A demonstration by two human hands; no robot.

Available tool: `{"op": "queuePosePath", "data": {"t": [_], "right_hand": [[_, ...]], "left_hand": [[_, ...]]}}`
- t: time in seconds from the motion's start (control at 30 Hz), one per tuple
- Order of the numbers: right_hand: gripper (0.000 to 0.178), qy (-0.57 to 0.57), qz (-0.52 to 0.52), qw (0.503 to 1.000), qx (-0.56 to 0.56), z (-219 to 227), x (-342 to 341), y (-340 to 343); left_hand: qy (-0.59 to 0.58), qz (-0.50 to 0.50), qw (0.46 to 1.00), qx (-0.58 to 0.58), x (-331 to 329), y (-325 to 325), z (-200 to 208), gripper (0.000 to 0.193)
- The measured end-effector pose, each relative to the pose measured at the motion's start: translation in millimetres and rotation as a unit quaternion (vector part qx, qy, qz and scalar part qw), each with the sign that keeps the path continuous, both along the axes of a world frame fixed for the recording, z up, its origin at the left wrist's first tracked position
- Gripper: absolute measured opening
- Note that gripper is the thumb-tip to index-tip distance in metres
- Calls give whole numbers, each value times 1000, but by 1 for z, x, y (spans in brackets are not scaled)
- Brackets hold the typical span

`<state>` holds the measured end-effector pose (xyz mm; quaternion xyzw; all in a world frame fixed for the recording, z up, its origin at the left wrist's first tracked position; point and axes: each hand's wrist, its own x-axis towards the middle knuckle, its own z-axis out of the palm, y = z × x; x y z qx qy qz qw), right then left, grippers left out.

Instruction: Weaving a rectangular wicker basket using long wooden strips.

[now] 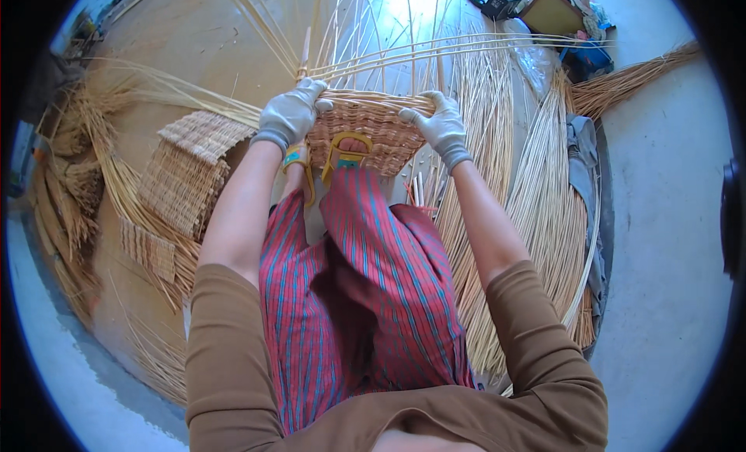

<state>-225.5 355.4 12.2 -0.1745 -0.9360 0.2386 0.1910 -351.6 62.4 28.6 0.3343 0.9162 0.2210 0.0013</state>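
Note:
A partly woven wicker panel (381,126) stands up in front of my feet, with long pale canes (373,33) rising from its top edge. My left hand (289,114), in a whitish work glove with a grey cuff, grips its upper left corner beside a thicker upright stick (305,52). At the upper right corner my right hand (440,122), gloved the same way, has its thumb on the near face and its fingers behind. Several loose strands (466,44) run out to the right from the left corner. One yellow sandal (350,147) is against the panel's lower part.
Flat woven pieces (186,161) lie on the left among bundles of straw-coloured cane (74,172). Long cane bundles (536,196) spread along the right, with a grey cloth (584,165) over their edge. Boxes and a blue container (584,60) sit at the far right by a darker brown bundle (629,83).

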Motion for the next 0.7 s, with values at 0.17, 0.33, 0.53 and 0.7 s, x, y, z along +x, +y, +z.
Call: {"op": "queuePosePath", "data": {"t": [0.17, 0.33, 0.53, 0.7], "right_hand": [[92, -10, -48, 999, 20, 4, -7, -9], [86, 62, -109, 989, 74, -12, -13, -21], [64, 49, -115, 991, 51, -21, -18, -20], [64, 1, -13, 1000, -2, -8, 8, -9]], "left_hand": [[68, 22, 997, -11, -10, 11, 3, 20], [102, 62, 993, -8, -18, 17, -18, 25], [132, 57, 988, -54, -23, 12, -22, 34], [1, 14, 995, -94, 11, -6, 9, 43]]}}
